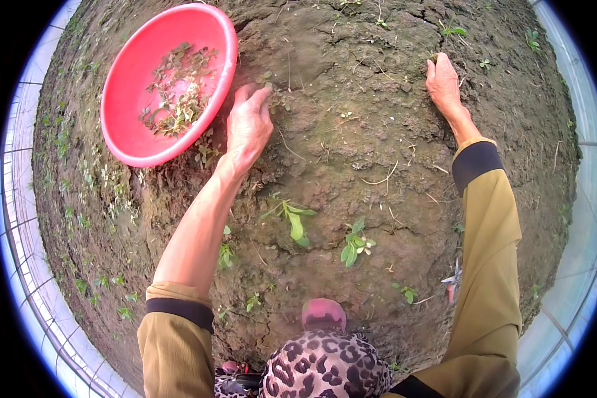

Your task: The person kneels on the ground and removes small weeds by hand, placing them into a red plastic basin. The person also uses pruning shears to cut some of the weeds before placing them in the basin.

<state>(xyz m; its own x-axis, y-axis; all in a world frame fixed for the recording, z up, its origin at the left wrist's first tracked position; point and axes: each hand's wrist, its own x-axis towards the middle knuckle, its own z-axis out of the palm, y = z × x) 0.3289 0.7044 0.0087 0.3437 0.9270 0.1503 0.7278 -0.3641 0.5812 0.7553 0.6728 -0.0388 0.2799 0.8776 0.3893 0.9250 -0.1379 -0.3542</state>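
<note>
A pink plastic basin stands tilted on the soil at the upper left, with picked leafy plants lying in it. Just right of its rim is my left hand, fingers bent beside a small leafy plant; whether it grips the plant is not clear. Farther off at the upper right, my right hand reaches down to the ground, its fingers closed around a small bit of greenery or soil, mostly hidden by the fingers. A pair of pruning shears with red on the handle lies beside my right sleeve.
Cracked soil bears scattered seedlings. Nearer to me grow a broad-leaved plant and another leafy plant. My pink shoe tip and leopard-print knee show at the bottom. Plastic sheeting borders the ground.
</note>
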